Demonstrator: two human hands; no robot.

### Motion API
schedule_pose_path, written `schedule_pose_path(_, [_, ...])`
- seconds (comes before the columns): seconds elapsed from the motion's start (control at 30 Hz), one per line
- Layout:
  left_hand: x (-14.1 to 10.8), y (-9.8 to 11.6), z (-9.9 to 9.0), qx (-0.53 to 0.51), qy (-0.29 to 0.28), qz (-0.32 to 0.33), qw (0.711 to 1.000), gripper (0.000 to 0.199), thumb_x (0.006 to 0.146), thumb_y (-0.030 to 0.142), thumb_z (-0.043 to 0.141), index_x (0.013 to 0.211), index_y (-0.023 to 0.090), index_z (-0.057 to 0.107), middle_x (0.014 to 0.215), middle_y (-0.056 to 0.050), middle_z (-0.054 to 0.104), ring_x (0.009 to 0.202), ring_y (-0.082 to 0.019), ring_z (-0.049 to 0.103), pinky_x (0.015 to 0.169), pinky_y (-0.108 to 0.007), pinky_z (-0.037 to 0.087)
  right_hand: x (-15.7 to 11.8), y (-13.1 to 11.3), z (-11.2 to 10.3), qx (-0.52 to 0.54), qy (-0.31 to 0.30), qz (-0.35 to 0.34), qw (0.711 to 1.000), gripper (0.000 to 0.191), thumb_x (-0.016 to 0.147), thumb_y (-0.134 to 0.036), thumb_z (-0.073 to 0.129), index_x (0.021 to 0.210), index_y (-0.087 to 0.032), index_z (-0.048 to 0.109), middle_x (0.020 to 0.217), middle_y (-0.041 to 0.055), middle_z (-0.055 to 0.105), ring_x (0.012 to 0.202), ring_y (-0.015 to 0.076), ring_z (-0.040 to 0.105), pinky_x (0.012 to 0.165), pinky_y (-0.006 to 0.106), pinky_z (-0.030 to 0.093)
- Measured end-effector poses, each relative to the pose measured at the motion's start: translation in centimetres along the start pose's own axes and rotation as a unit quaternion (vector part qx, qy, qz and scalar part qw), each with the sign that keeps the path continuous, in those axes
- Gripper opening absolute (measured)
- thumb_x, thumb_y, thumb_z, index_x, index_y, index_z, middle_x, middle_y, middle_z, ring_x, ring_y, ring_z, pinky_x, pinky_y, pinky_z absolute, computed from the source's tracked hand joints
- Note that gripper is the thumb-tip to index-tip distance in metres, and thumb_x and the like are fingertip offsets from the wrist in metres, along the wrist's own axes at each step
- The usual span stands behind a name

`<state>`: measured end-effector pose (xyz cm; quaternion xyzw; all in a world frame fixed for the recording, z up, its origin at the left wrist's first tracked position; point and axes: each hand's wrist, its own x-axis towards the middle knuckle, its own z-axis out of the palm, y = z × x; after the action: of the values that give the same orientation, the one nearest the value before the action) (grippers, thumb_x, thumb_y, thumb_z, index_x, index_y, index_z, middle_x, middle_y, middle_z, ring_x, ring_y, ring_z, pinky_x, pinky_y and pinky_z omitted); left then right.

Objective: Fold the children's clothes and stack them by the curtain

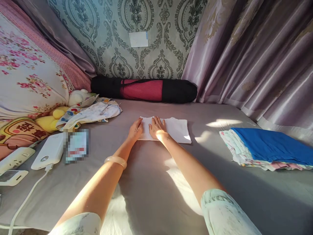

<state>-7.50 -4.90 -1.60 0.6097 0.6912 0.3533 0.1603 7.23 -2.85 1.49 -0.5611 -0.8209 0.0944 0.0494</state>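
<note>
A folded white cloth point(177, 130), perhaps a garment, lies flat on the grey bed sheet in front of me. At its left edge is my left hand point(136, 129), fingers close together and closed on the fabric; part of the grip is hidden. My right hand point(157, 128) rests palm down on top of the cloth, left of its middle, with fingers stretched and a little apart. A pale bangle point(115, 160) circles my left forearm.
A folded clothes stack point(274, 147), blue on top, sits right. A black-and-red rolled bag point(144, 89) lies along the patterned wall. At left are crumpled printed clothing point(95, 111), a white power bank point(50, 151) with a cable point(29, 195), a power strip point(17, 158) and plush toys point(49, 122).
</note>
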Motion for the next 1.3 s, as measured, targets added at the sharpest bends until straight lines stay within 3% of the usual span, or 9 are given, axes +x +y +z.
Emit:
schedule_pose_path(0.13, [0.0, -0.6, -0.5, -0.121, 0.063, -0.023, 0.99, 0.05, 0.089, 0.023, 0.036, 0.131, 0.016, 0.06, 0.135, -0.009, 0.062, 0.127, -0.025, 0.055, 0.111, -0.041, 0.041, 0.2, -1.7, 0.8, 0.003, 0.01, -0.033, 0.999, 0.061, 0.101, -0.038, 0.018, 0.154, -0.009, 0.03, 0.162, 0.0119, 0.023, 0.151, 0.0251, 0.015, 0.121, 0.049, 0.012])
schedule_pose_path(0.27, [-0.1, -0.6, -0.8, -0.17, 0.103, -0.038, 0.979, 0.05, 0.085, 0.022, 0.036, 0.127, 0.014, 0.063, 0.126, -0.008, 0.067, 0.125, -0.025, 0.055, 0.109, -0.041, 0.043, -0.1, -2.0, 1.5, -0.006, 0.031, -0.039, 0.999, 0.06, 0.101, -0.038, 0.02, 0.152, -0.009, 0.034, 0.161, 0.0135, 0.026, 0.15, 0.0264, 0.018, 0.12, 0.05, 0.013])
schedule_pose_path(0.47, [-0.2, -0.2, -0.8, -0.182, 0.118, -0.052, 0.975, 0.047, 0.087, 0.023, 0.036, 0.124, 0.015, 0.063, 0.127, -0.008, 0.066, 0.123, -0.023, 0.056, 0.108, -0.037, 0.043, 0.4, -2.4, 0.8, 0.002, -0.008, -0.033, 0.999, 0.059, 0.101, -0.035, 0.022, 0.152, -0.009, 0.034, 0.162, 0.0146, 0.025, 0.15, 0.0271, 0.017, 0.119, 0.053, 0.012])
schedule_pose_path(0.63, [-0.3, 0.1, -0.8, -0.213, 0.135, -0.05, 0.966, 0.043, 0.092, 0.029, 0.035, 0.121, 0.015, 0.064, 0.129, -0.008, 0.065, 0.125, -0.022, 0.055, 0.11, -0.037, 0.041, 1.4, -4.6, 0.6, 0.016, 0.014, -0.083, 0.996, 0.059, 0.101, -0.032, 0.019, 0.154, -0.007, 0.028, 0.163, 0.0128, 0.023, 0.151, 0.0242, 0.012, 0.121, 0.051, 0.008])
schedule_pose_path(0.8, [-0.6, 0.3, -1.1, -0.239, 0.139, -0.053, 0.959, 0.047, 0.097, 0.038, 0.032, 0.122, 0.014, 0.063, 0.132, -0.011, 0.063, 0.128, -0.021, 0.053, 0.112, -0.036, 0.038, 1.8, -5.9, 1.1, 0.005, -0.02, -0.094, 0.995, 0.058, 0.1, -0.029, 0.024, 0.154, -0.008, 0.026, 0.163, 0.0134, 0.02, 0.151, 0.0244, 0.014, 0.12, 0.048, 0.012])
schedule_pose_path(0.97, [-0.7, 0.6, -1.2, -0.251, 0.121, -0.047, 0.959, 0.044, 0.098, 0.039, 0.035, 0.122, 0.015, 0.064, 0.134, -0.01, 0.063, 0.131, -0.022, 0.052, 0.113, -0.037, 0.037, 1.9, -5.8, 1.5, 0.014, -0.021, -0.097, 0.995, 0.058, 0.1, -0.029, 0.028, 0.155, -0.011, 0.025, 0.164, 0.0127, 0.02, 0.151, 0.0242, 0.013, 0.12, 0.048, 0.01])
schedule_pose_path(1.1, [-0.8, 0.6, -1.3, -0.262, 0.119, -0.039, 0.957, 0.044, 0.097, 0.039, 0.036, 0.121, 0.016, 0.064, 0.133, -0.01, 0.063, 0.13, -0.023, 0.052, 0.112, -0.038, 0.037, 2.3, -5.2, 1.0, 0.085, -0.025, -0.097, 0.991, 0.057, 0.102, -0.031, 0.021, 0.154, -0.01, 0.027, 0.163, 0.0109, 0.023, 0.15, 0.0219, 0.017, 0.121, 0.043, 0.013])
schedule_pose_path(1.2, [-0.8, 0.6, -1.3, -0.249, 0.11, -0.02, 0.962, 0.044, 0.097, 0.038, 0.036, 0.121, 0.016, 0.064, 0.131, -0.01, 0.064, 0.129, -0.023, 0.053, 0.112, -0.039, 0.037, 2.4, -4.0, 0.2, 0.131, 0.004, -0.093, 0.987, 0.057, 0.102, -0.029, 0.014, 0.152, -0.01, 0.03, 0.162, 0.0092, 0.027, 0.149, 0.0181, 0.022, 0.12, 0.036, 0.019])
schedule_pose_path(1.3, [-0.8, 0.4, -1.2, -0.223, 0.091, -0.004, 0.971, 0.044, 0.096, 0.038, 0.037, 0.123, 0.017, 0.064, 0.133, -0.01, 0.063, 0.129, -0.024, 0.053, 0.113, -0.041, 0.037, 1.8, -2.2, -0.5, 0.097, 0.023, -0.075, 0.992, 0.056, 0.101, -0.028, 0.018, 0.152, -0.009, 0.031, 0.162, 0.0081, 0.026, 0.15, 0.0182, 0.018, 0.122, 0.038, 0.012])
